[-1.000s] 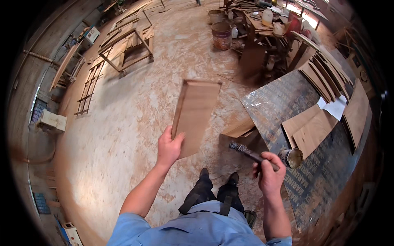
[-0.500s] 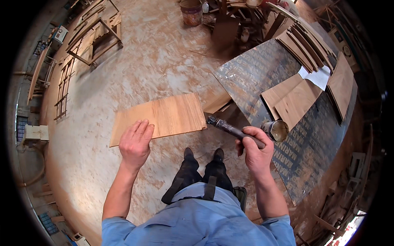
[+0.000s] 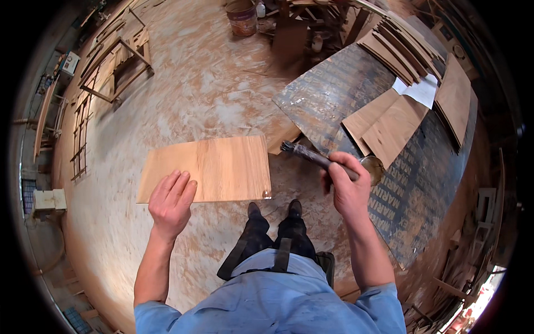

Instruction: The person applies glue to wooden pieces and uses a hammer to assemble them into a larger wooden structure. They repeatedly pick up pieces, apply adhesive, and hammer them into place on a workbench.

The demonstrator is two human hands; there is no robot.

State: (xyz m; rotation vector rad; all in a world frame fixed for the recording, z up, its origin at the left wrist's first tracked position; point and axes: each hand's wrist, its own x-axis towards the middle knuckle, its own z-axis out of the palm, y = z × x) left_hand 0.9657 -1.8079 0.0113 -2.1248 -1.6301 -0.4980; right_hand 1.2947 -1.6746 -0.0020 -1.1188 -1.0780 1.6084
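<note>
My left hand (image 3: 171, 206) grips a flat light-brown wooden board (image 3: 228, 167) at its near left edge. Its fingers lie over the top face, and the thumb is hidden. A small shiny wet-looking spot shows at the board's near right corner. In my right hand (image 3: 350, 186) is a dark-handled paintbrush (image 3: 308, 155), its dark, clumped bristles pointing left. The bristles are apart from the board, just beyond its right edge. Partly behind the right hand stands an open round can (image 3: 374, 167) with a yellowish-brown inside.
At the right is a dark printed sheet (image 3: 406, 206), bearing wooden boards (image 3: 392, 125), a stack of boards (image 3: 397, 50) and white paper (image 3: 417, 90). A bucket (image 3: 242, 19) stands on the floor at the far middle. Wooden frames (image 3: 119, 67) are at the far left.
The board has shifted left and turned more level. The brush tip has risen, and the gap between it and the board's right edge has widened. The whole view has shifted slightly.
</note>
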